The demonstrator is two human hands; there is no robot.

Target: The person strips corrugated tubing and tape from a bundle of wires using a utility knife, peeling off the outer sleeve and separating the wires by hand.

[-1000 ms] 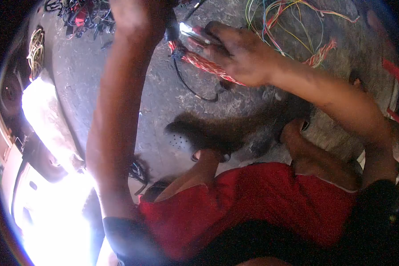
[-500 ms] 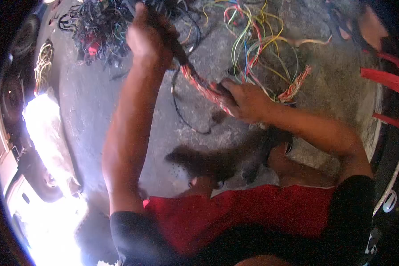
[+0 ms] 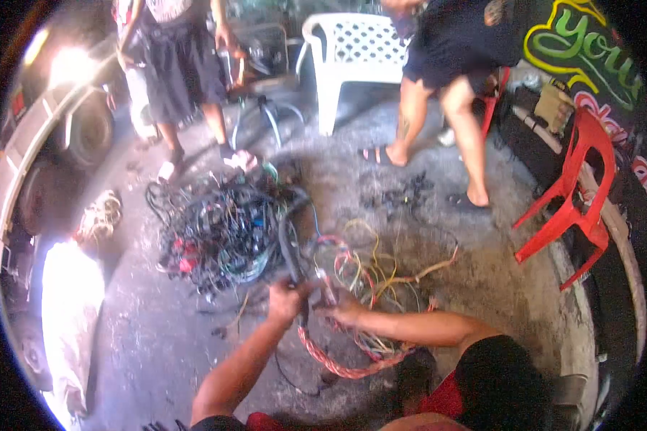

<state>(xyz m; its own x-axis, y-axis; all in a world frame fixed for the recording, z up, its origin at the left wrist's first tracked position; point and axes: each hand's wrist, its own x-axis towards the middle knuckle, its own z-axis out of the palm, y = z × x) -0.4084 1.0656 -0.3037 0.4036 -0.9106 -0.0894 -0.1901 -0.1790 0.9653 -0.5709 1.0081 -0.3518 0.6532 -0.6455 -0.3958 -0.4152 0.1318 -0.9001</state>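
My left hand (image 3: 286,302) is wrapped round a thick black-sheathed cable (image 3: 288,248), which runs up from the fist toward the tangled pile. Below that hand, a twisted bundle of red and white wires (image 3: 345,371) comes out of the sheath and curves to the right. Close beside it, my right hand (image 3: 345,309) is closed; a short upright piece shows at its fingers, too blurred to name. Loose multicoloured wires (image 3: 377,276) spread over the floor just beyond my right hand.
A heap of black wires (image 3: 219,233) lies ahead on the concrete floor. Two people stand beyond it near a white plastic chair (image 3: 359,50). To the right is a red chair (image 3: 579,194), to the left a bright white sack-like bundle (image 3: 72,309) and pale coiled wire (image 3: 102,214).
My view has tilted up, bringing the people and chairs into sight. The right hand has left the twisted wires and come up beside the left hand, which still grips the black cable.
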